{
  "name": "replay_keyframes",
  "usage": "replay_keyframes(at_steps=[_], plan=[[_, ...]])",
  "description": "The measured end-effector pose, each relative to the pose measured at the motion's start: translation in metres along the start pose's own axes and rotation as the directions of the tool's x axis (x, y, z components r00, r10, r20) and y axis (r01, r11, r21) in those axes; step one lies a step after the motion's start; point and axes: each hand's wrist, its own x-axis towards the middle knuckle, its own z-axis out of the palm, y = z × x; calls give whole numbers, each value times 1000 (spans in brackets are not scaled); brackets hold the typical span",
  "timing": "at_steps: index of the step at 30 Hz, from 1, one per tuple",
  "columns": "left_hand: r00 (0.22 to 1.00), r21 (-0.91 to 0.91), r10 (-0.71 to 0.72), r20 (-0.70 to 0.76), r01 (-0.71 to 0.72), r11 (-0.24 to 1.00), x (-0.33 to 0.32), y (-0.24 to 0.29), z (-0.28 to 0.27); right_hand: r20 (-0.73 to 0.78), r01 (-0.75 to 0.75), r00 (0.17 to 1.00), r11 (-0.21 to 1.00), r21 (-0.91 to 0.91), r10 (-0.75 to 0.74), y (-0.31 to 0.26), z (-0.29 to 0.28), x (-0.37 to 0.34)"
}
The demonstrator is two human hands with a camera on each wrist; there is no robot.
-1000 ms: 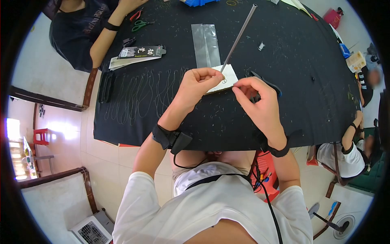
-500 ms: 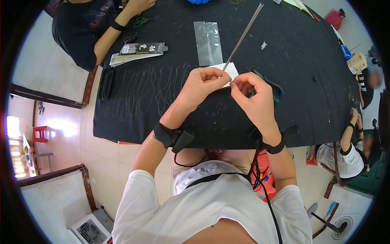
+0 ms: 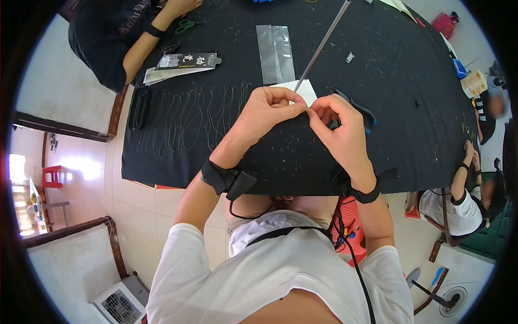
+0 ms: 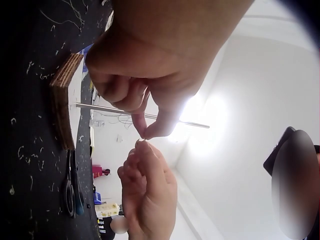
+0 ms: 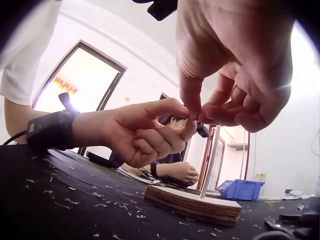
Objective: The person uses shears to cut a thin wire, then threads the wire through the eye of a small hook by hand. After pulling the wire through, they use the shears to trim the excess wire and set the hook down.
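Note:
Thumb and forefinger of my left hand (image 3: pixel 270 110) pinch a tiny bit of what looks like thin line, mostly hidden by the fingertips. My right hand (image 3: pixel 345 127) pinches at the same spot, its fingertips right against the left ones, as the left wrist view also shows. Just beyond them a thin metal rod (image 3: pixel 324 46) stands upright from a white-topped plywood block (image 5: pixel 195 202). Both hands are held above this block, beside the rod. Several lengths of thin dark line (image 3: pixel 183 121) lie in loops on the black cloth to the left.
Clear plastic sleeves (image 3: pixel 275 54) lie behind the block, dark-handled scissors (image 3: pixel 359 110) to its right. A black packet (image 3: pixel 189 60) and a black case (image 3: pixel 140 108) lie on the left. Another person's arm (image 3: pixel 143 51) rests at the far left. Small clippings dot the cloth.
My right hand has moved left and its fingertips now meet those of my left hand. The left hand has stayed almost in place, its thumb shifting slightly toward the right hand.

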Motion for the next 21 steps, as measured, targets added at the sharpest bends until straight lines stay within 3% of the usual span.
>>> replay_keyframes(at_steps=[10, 21], plan=[[998, -57, 28, -56, -31, 998, 0, 2, 5, 56, 69, 996, 996, -49, -66, -4, -7, 1], [1000, -68, 3, 31, -1, 998, -3, 7, 1, 118, 42, 992, 999, 2, -42, -4, -11, 0]])
